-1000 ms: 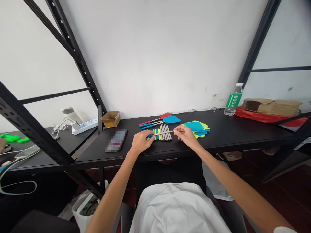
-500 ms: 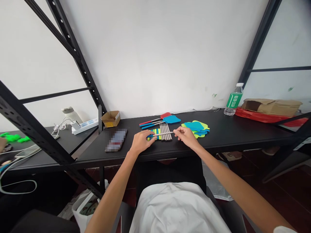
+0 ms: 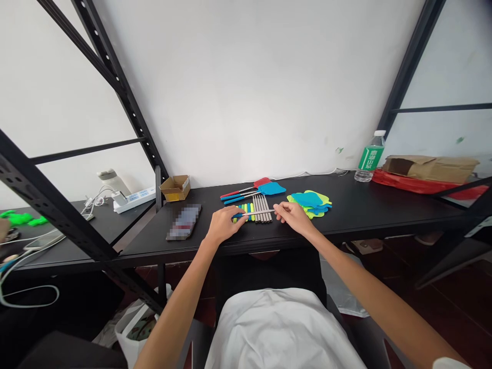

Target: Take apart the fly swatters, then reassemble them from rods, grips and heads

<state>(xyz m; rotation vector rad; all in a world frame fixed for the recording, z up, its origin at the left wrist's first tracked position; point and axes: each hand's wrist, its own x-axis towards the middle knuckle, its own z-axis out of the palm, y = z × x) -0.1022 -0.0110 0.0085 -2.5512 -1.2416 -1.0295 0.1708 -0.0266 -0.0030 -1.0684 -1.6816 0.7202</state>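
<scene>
My left hand (image 3: 224,224) is closed around the blue handle end of a thin metal rod (image 3: 258,212). At the rod's other end, the fingers of my right hand (image 3: 295,216) pinch its tip. The rod lies level across a row of grey metal tubes (image 3: 265,217) and several blue and yellow-green handle grips (image 3: 251,207), partly hidden by my left hand. Behind them lie fly swatters with a blue head (image 3: 272,189) and a red head (image 3: 263,181). Loose blue and yellow-green swatter heads (image 3: 306,199) are piled just beyond my right hand.
A phone (image 3: 184,222) and a small cardboard box (image 3: 175,188) sit on the left of the black table (image 3: 369,210). To the right are a water bottle (image 3: 370,158) and brown cardboard (image 3: 430,169) on red plastic. Black shelf posts (image 3: 126,97) flank the table; a power strip (image 3: 134,200) lies left.
Almost nothing differs. Both hands keep the rod in the same place, with only a very slight shift of the right fingers at its tip.
</scene>
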